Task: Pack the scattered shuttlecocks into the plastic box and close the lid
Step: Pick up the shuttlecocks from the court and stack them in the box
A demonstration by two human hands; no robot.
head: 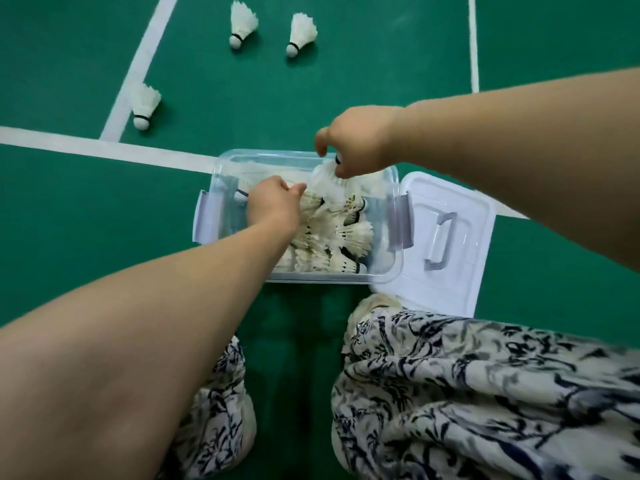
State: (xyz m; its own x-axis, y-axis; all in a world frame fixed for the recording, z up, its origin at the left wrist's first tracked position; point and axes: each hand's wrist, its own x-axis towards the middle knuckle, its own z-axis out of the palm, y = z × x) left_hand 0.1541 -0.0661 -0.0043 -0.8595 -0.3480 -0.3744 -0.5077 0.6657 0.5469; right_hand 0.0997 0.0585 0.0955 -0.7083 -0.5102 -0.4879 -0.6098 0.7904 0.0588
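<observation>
Green court flooring fills the head view, crossed by white lines. From where I watch, the clear plastic box sits open on the floor just ahead of the person's knees, straddling one of those lines, with grey latches on its left and right ends. Its white lid lies flat on the floor touching the box's right side, handle facing up.

Inside the box I see a pile of shuttlecocks, feathers and dark-banded corks lying in mixed directions, filling most of the bottom.

The right hand hangs over the far right corner of the box, its grip pinched closed on a held shuttlecock by the cork end, feathers pointing down into the pile. The left hand reaches into the left half of the box, fingers curled down among the feathers; I cannot tell whether its grip has closed on anything.

Three loose shuttlecocks remain on the floor beyond the box: one on the left beside a white line, and two farther off, well apart from the box, a far left one and a far right one.

Patterned trouser legs fill the lower part of the view.
</observation>
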